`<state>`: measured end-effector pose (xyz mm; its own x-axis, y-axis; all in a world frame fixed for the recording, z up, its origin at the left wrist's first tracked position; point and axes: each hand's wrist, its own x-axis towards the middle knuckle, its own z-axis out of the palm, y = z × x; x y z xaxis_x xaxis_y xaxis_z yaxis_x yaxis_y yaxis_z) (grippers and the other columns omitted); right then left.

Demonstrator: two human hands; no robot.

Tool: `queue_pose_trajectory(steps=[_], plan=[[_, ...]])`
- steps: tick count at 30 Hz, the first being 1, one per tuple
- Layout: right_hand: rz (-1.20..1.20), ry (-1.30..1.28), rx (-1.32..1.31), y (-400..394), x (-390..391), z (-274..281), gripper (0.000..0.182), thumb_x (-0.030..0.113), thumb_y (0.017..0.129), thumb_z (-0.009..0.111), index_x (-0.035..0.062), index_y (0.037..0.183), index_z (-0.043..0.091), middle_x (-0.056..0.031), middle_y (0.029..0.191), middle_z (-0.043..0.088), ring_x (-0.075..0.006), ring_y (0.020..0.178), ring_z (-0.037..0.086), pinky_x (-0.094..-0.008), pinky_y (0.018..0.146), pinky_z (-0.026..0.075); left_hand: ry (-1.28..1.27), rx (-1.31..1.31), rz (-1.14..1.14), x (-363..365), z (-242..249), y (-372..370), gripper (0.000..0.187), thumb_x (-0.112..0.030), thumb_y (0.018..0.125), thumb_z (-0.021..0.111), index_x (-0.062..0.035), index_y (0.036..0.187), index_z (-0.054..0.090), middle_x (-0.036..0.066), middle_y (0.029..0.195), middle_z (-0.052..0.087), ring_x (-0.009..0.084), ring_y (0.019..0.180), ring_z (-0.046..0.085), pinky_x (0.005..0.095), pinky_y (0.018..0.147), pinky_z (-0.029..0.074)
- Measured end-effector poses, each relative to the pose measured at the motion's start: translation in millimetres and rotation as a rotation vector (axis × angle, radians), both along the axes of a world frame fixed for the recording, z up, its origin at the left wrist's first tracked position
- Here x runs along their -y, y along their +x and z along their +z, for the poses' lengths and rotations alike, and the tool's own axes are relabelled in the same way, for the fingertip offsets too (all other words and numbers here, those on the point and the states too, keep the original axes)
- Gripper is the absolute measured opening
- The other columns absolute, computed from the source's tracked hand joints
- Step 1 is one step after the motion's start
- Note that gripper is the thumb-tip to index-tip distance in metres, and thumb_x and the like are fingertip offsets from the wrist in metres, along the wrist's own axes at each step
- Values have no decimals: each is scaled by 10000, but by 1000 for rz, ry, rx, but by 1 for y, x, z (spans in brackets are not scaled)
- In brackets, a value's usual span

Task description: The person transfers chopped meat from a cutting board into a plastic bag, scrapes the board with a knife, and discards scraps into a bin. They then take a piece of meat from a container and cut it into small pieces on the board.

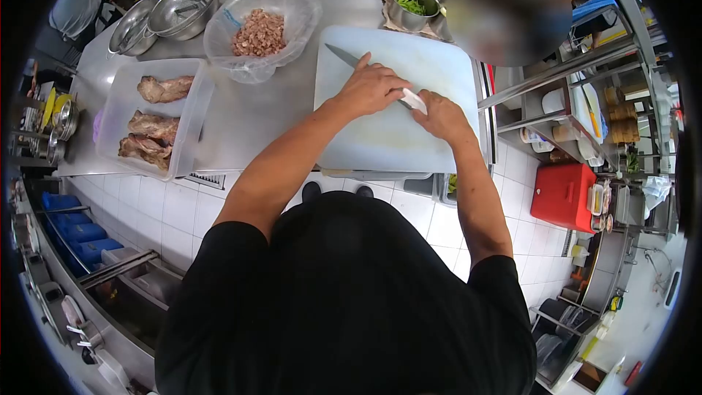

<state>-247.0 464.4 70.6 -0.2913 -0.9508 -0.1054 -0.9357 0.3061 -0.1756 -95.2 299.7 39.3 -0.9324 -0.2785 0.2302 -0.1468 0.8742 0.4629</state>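
Note:
A kitchen knife (341, 54) with a white handle is held low over the white cutting board (365, 139), its blade pointing up and left. My right hand (444, 115) is closed around the handle end. Across the middle of the knife lies my left hand (371, 89); its fingers bend over the blade near the handle, and one finger sticks out toward the tip. Part of the blade is hidden beneath that hand. No food shows on the board near the hands.
Left of the board sit a plastic-lined bowl (296, 18) of chopped meat (259, 34) and a plastic tub (191, 132) with several meat pieces. Metal bowls (183, 11) stand behind. Cut greens (411, 4) fill a pot at the back right. A red cooler (563, 196) is on the floor.

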Motion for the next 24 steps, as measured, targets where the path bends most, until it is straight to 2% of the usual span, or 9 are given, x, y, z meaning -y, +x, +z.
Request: queue_pose_trajectory(steps=[4, 7, 10, 13, 17, 19, 24], plan=[[6, -178, 153, 5, -3, 13, 438, 408, 977, 608, 82, 1269, 622, -234, 1045, 692, -391, 1044, 669, -486, 901, 528, 33, -20, 45, -3, -5, -4, 253, -334, 965, 625, -314, 1192, 737, -22, 1122, 704, 209, 1164, 600, 594, 1224, 179], [14, -128, 137, -8, 3, -2, 513, 465, 1004, 578, 45, 1292, 630, -184, 1086, 718, -365, 976, 692, -430, 880, 531, 8, 16, 71, -3, -5, -7, 237, -349, 969, 623, -336, 1173, 743, -29, 1094, 710, 208, 1158, 600, 596, 1224, 177], [-115, -20, 570, -32, -6, 4, 567, 520, 1017, 546, 40, 1301, 644, -165, 1024, 708, -292, 913, 677, -378, 863, 523, 47, 1, 70, -6, -3, -10, 222, -362, 975, 617, -343, 1148, 755, -22, 1071, 715, 215, 1153, 599, 603, 1221, 163], [-245, -53, 673, -51, -10, 19, 603, 556, 1032, 499, 30, 1275, 666, -167, 1004, 695, -231, 878, 639, -334, 860, 511, 60, 35, 113, -11, 1, -15, 220, -370, 980, 612, -341, 1136, 764, -17, 1062, 718, 224, 1148, 597, 619, 1219, 141], [-130, -92, 497, -28, -12, 24, 709, 636, 1026, 378, 31, 1234, 684, -274, 1078, 693, -422, 1078, 645, -438, 950, 489, 91, 40, 114, -14, 4, -19, 227, -356, 968, 626, -340, 1147, 764, -15, 1049, 718, 226, 1154, 591, 625, 1220, 113], [-25, -99, 414, -22, -5, 16, 646, 590, 1031, 417, 33, 1216, 687, -266, 1082, 697, -437, 1059, 643, -454, 941, 493, 110, 58, 120, -16, 5, -19, 242, -327, 962, 636, -332, 1173, 756, -22, 1041, 717, 217, 1165, 584, 616, 1225, 98], [-25, -82, 342, -18, -4, 16, 557, 516, 1026, 480, 27, 1202, 680, -261, 1091, 697, -451, 1057, 632, -480, 929, 494, 135, -33, 142, -13, -11, -21, 176, -371, 928, 666, -301, 1045, 777, -26, 976, 732, 225, 1118, 620, 652, 1203, 118]])
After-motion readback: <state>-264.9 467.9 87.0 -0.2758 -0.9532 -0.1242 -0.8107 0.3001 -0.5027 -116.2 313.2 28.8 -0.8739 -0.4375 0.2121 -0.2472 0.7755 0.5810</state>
